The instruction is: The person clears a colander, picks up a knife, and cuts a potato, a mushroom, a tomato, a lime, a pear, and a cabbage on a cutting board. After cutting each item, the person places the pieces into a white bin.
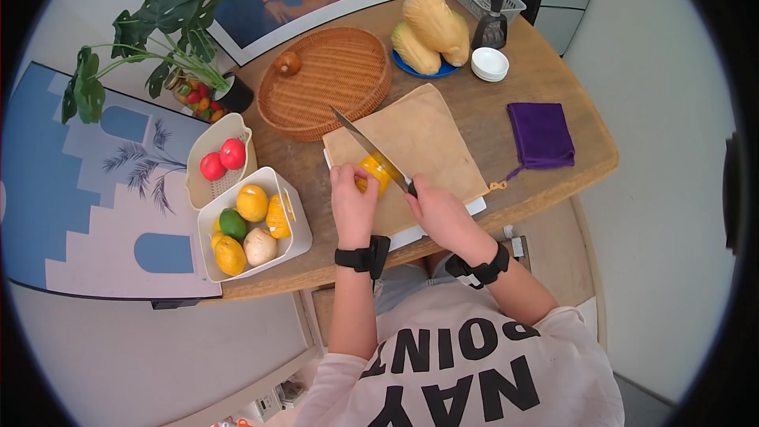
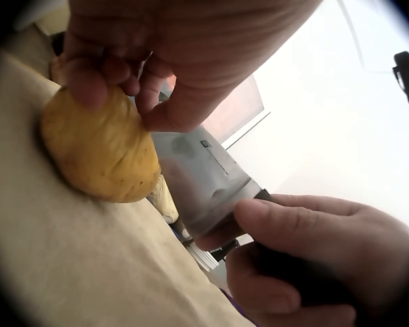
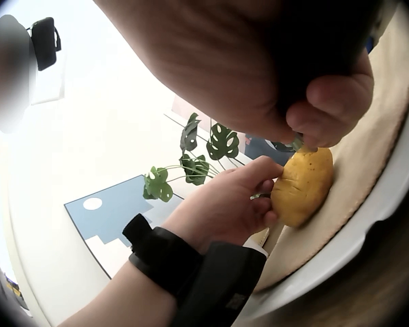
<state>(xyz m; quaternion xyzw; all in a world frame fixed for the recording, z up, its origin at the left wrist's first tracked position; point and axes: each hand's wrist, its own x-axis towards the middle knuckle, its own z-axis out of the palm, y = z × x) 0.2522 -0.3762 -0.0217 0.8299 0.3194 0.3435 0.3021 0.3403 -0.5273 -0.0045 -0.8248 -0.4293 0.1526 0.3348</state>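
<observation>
My left hand (image 1: pixel 353 204) holds a yellow fruit (image 2: pixel 102 146), mango-like and scored with several slits, its curled fingertips and thumb on the top and side. The fruit lies on a brown mat-covered board (image 1: pixel 431 130). My right hand (image 1: pixel 447 219) grips the black handle of a kitchen knife (image 1: pixel 371 148), with the thumb at the base of the blade. In the head view the wide blade slants up and left, overlapping the fruit. The left wrist view shows the blade (image 2: pixel 204 174) upright beside the fruit. My right hand hides much of the knife in the right wrist view.
A white basket (image 1: pixel 299 243) of mixed fruit stands left, beside a beige basket (image 1: pixel 193 183) with two red fruits. Behind the board sit a wicker tray (image 1: pixel 336 71), a blue plate (image 1: pixel 431 73) of yellow gourds and white bowls (image 1: pixel 490 65). A purple cloth (image 1: pixel 541 135) lies right.
</observation>
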